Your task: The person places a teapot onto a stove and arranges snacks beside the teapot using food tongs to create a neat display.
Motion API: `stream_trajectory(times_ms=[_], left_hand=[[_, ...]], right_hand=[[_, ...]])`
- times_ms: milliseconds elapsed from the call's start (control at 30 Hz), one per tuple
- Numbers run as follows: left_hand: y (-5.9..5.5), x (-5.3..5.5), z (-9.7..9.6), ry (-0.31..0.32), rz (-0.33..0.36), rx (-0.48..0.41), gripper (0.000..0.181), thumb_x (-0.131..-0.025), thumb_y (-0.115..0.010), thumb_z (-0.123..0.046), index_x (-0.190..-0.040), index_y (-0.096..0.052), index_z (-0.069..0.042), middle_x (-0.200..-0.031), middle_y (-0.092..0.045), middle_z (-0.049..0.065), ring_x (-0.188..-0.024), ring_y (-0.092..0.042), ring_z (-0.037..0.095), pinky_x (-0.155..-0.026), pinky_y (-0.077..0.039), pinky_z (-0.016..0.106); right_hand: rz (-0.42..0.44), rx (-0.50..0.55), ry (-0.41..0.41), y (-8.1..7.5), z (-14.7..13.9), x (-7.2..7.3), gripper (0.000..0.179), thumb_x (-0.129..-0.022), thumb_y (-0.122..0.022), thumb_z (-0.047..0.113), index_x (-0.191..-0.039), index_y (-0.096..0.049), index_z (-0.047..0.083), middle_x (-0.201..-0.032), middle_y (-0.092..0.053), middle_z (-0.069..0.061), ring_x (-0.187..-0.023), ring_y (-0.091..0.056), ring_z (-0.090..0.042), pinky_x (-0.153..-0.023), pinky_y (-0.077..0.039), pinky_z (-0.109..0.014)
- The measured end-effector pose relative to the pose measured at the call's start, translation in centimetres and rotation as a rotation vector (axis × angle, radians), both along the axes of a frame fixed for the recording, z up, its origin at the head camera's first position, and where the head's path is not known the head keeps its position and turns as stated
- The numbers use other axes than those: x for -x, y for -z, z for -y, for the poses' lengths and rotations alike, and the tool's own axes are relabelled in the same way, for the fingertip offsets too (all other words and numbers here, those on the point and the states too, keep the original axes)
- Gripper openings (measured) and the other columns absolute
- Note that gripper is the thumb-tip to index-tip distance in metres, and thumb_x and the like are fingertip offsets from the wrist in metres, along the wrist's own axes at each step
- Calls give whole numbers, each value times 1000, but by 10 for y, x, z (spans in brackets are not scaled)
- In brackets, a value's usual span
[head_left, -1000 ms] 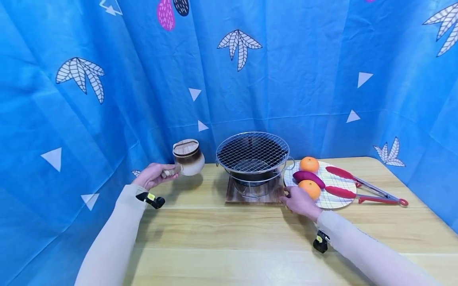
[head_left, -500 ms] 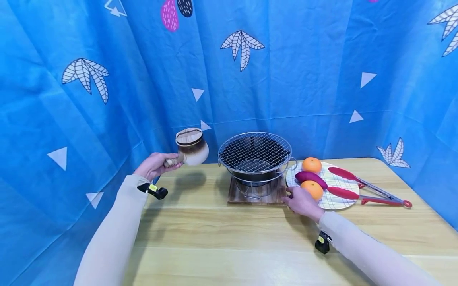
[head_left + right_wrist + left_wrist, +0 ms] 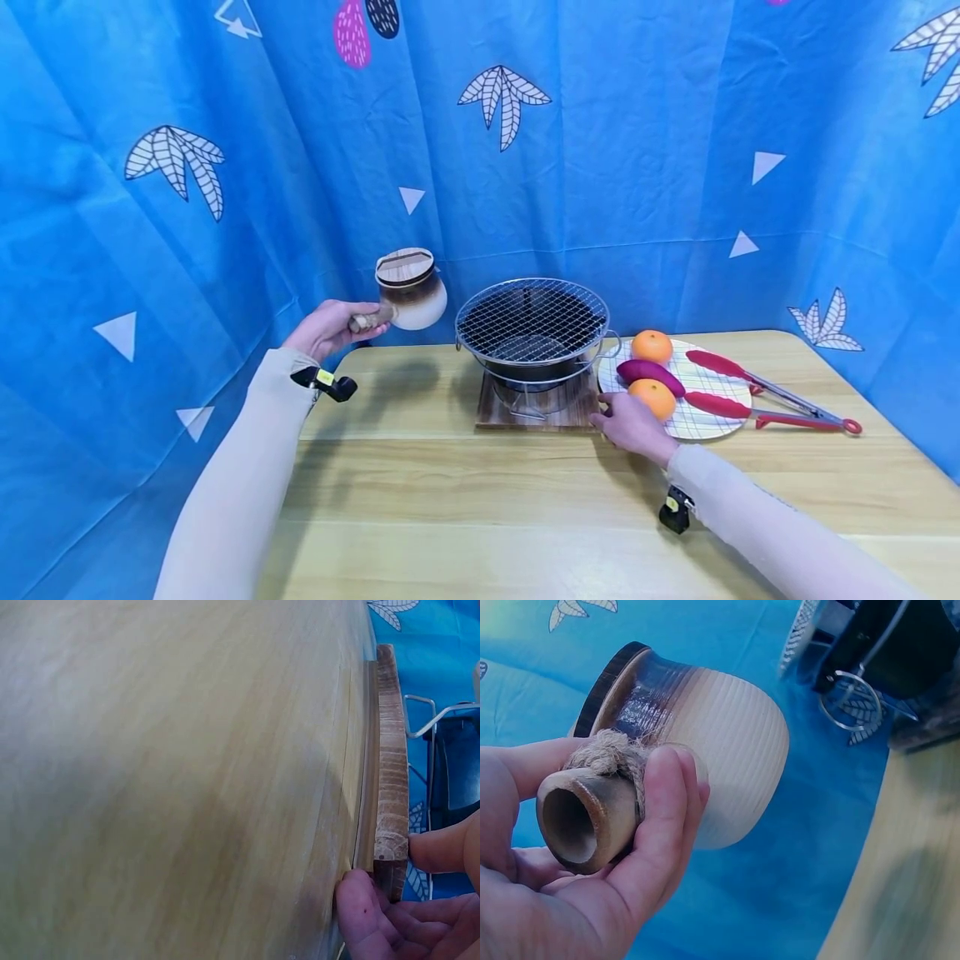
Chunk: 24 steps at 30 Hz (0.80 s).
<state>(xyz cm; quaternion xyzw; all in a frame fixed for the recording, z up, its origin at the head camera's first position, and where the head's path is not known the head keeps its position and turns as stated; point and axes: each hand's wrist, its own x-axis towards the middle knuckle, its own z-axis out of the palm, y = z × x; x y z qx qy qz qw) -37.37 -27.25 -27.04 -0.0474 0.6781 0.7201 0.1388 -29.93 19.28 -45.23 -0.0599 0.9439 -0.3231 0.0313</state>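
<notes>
Brown-and-cream round lidded pot (image 3: 417, 304): left hand (image 3: 327, 327) grips its handle (image 3: 369, 319); right hand (image 3: 633, 427) pinches brown wooden board (image 3: 567, 412) at four-o'clock corner.

Your pot (image 3: 731, 742): ribbed, ceramic-looking, glossy at the neck, matt below. Handle (image 3: 592, 817): smooth, tied with rough twine (image 3: 604, 752). Lid (image 3: 408, 271): wood-grained. Grill mesh (image 3: 532, 321): shiny metal wire. Your board (image 3: 392, 750): wood, rough edge. Your table (image 3: 450, 508): smooth, wood-grained, slightly glossy. Curtain (image 3: 637, 167): creased cloth. Tongs (image 3: 787, 396): metal, red plastic-looking tips.

Tongs (image 3: 797, 421) across plate (image 3: 699, 426) rim — blue curtain (image 3: 637, 183) behind.
</notes>
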Motion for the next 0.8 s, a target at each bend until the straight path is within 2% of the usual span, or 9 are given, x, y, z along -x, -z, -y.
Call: stream_trajectory(times_ms=[267, 433, 600, 700, 800], left_hand=[[-12, 3, -17, -3, -2, -30, 58, -98, -62, -6, -149, -34, 4, -129, -49, 19, -87, -73, 22, -95, -59, 31], [-16, 7, -27, -1, 0, -36, 56, -98, -62, -6, -147, -37, 3, -128, -49, 19, -88, -72, 22, -96, -58, 32], [-22, 10, -40, 7, 8, -51, 60, -97, -63, -7, -150, -36, 1, -135, -47, 18, -90, -71, 23, -102, -54, 34], [-25, 13, -48, 20, 8, -66, 61, -98, -62, -6, -151, -33, 2, -136, -46, 20, -89, -72, 23, -99, -56, 33], [-25, 18, -55, 23, 11, -82, 59, -99, -60, -4, -151, -33, 4, -136, -46, 21, -86, -73, 25, -88, -62, 30]], right_hand=[[-6, -4, -5, -1, 1, -1, 56, -96, -67, 25, -139, -53, -8, -63, -57, -2, -52, -54, -16, -51, -46, -29], [-3, 6, 2, 0, 1, -3, 56, -97, -67, 25, -139, -53, -8, -60, -57, -2, -48, -53, -16, -51, -45, -30], [-11, 12, 8, 0, 1, -4, 56, -96, -67, 24, -140, -52, -8, -59, -57, -3, -47, -53, -16, -50, -45, -30], [-7, 18, 15, 1, 1, -3, 55, -96, -67, 24, -140, -53, -7, -60, -57, -3, -47, -54, -17, -49, -45, -30], [-9, 12, 20, 1, 1, -3, 54, -96, -67, 24, -139, -54, -6, -62, -58, -3, -50, -54, -17, -50, -45, -29]])
